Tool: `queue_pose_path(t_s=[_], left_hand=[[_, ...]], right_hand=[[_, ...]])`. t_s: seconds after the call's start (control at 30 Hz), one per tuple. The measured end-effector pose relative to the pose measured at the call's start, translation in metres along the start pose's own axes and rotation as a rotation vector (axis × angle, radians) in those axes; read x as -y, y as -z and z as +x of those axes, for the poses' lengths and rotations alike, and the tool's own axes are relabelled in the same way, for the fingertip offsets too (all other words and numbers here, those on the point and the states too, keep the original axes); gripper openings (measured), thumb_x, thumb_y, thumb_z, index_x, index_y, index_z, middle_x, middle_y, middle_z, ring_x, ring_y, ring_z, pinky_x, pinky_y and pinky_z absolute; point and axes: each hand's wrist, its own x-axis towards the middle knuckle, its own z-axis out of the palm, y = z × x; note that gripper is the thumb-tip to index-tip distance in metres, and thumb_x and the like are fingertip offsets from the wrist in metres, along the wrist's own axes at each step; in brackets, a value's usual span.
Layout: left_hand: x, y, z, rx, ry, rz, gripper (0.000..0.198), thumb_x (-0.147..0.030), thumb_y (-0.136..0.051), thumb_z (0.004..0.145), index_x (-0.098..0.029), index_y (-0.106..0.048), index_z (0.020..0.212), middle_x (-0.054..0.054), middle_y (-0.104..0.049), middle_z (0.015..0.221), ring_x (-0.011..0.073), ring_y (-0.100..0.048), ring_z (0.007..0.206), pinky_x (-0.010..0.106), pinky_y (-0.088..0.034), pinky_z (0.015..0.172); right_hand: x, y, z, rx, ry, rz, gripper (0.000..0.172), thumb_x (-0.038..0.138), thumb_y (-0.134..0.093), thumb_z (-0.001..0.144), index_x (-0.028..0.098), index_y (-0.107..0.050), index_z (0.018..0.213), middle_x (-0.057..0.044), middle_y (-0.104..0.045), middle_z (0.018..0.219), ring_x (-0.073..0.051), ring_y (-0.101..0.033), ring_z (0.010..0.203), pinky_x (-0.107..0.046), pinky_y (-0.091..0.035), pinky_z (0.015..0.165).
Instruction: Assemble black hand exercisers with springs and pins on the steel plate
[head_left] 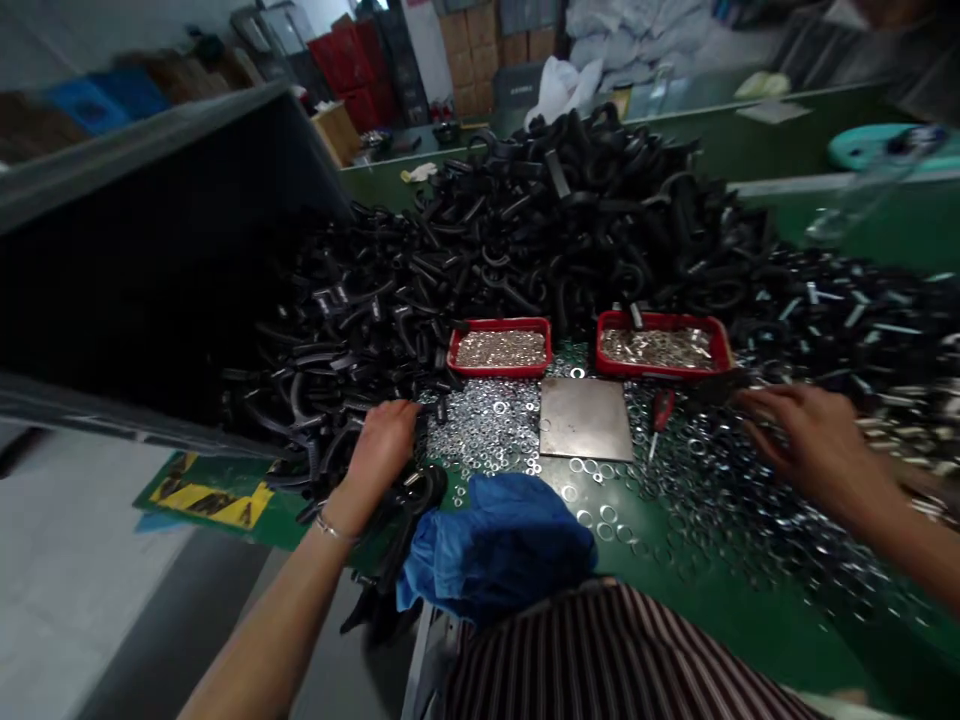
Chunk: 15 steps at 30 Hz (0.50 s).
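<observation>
My left hand [384,440] is closed at the near edge of a heap of black curved parts [517,240]. A small black end sticks out by its fingertips, but its grip is partly hidden. Over on the right, my right hand [802,435] curls its fingers and thumb above a spread of shiny metal rings [750,480]; a dark, blurred shape lies at the fingertips. Between the hands are a square metal plate [585,420], a screwdriver with a red handle [661,412] and a pile of small silver washers [480,425].
Two red trays [501,373] [664,374] of small metal pieces stand before the heap. A large dark bin [300,130] lies tipped at left. Bolts [855,310] cover the right side. Blue cloth [502,550] hangs at the table's near edge. A clear bottle [862,200] lies behind.
</observation>
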Motion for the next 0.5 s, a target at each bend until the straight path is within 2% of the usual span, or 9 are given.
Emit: queue_pose_path(t_s=[0.07,0.17,0.27,0.33,0.43,0.5], left_hand=[[0.0,-0.011,0.03,0.121,-0.037,0.091,0.033,-0.009,-0.037,0.09,-0.007,-0.065,0.109,0.019,-0.066,0.102,0.0314,-0.06,0.098,0.041,-0.042,0.087],[0.0,-0.021,0.051,0.186,-0.085,0.166,0.032,-0.009,-0.035,0.089,-0.006,-0.065,0.101,0.021,-0.066,0.1,0.0328,-0.059,0.096,0.042,-0.04,0.086],[0.002,-0.021,0.053,0.191,-0.083,0.184,0.03,-0.009,-0.036,0.088,-0.007,-0.064,0.1,0.021,-0.066,0.101,0.033,-0.058,0.098,0.042,-0.039,0.086],[-0.001,-0.019,0.051,0.186,-0.058,0.179,0.031,-0.009,-0.036,0.087,-0.007,-0.064,0.1,0.021,-0.065,0.103,0.0333,-0.058,0.1,0.042,-0.038,0.087],[-0.016,-0.009,0.049,0.145,-0.023,0.181,0.032,-0.009,-0.035,0.088,-0.005,-0.063,0.102,0.023,-0.063,0.101,0.0348,-0.057,0.1,0.044,-0.039,0.085],[-0.035,0.001,0.046,0.078,-0.014,0.198,0.033,-0.01,-0.033,0.091,-0.005,-0.062,0.107,0.024,-0.061,0.104,0.0358,-0.056,0.103,0.045,-0.04,0.086]], right_hand=[[0.029,0.01,-0.019,0.092,0.038,0.121,0.037,0.04,-0.047,0.096,0.018,-0.062,0.121,-0.017,-0.061,0.119,-0.031,-0.057,0.111,-0.048,-0.043,0.099],[0.066,0.016,-0.059,0.277,-0.02,0.336,0.027,0.036,-0.05,0.096,0.022,-0.066,0.113,-0.012,-0.065,0.11,-0.027,-0.061,0.105,-0.044,-0.049,0.096],[0.098,0.018,-0.098,0.318,-0.135,0.477,0.023,0.033,-0.048,0.098,0.025,-0.067,0.108,-0.01,-0.067,0.106,-0.025,-0.064,0.099,-0.043,-0.054,0.09],[0.119,0.016,-0.115,0.342,-0.158,0.552,0.023,0.031,-0.047,0.098,0.026,-0.065,0.112,-0.009,-0.067,0.107,-0.024,-0.065,0.101,-0.043,-0.055,0.09],[0.146,0.001,-0.122,0.394,-0.079,0.606,0.032,0.032,-0.052,0.096,0.03,-0.058,0.128,-0.009,-0.064,0.117,-0.026,-0.064,0.107,-0.043,-0.056,0.091],[0.155,-0.016,-0.114,0.378,-0.059,0.578,0.039,0.032,-0.053,0.095,0.03,-0.054,0.134,-0.01,-0.061,0.122,-0.027,-0.062,0.11,-0.045,-0.055,0.093]])
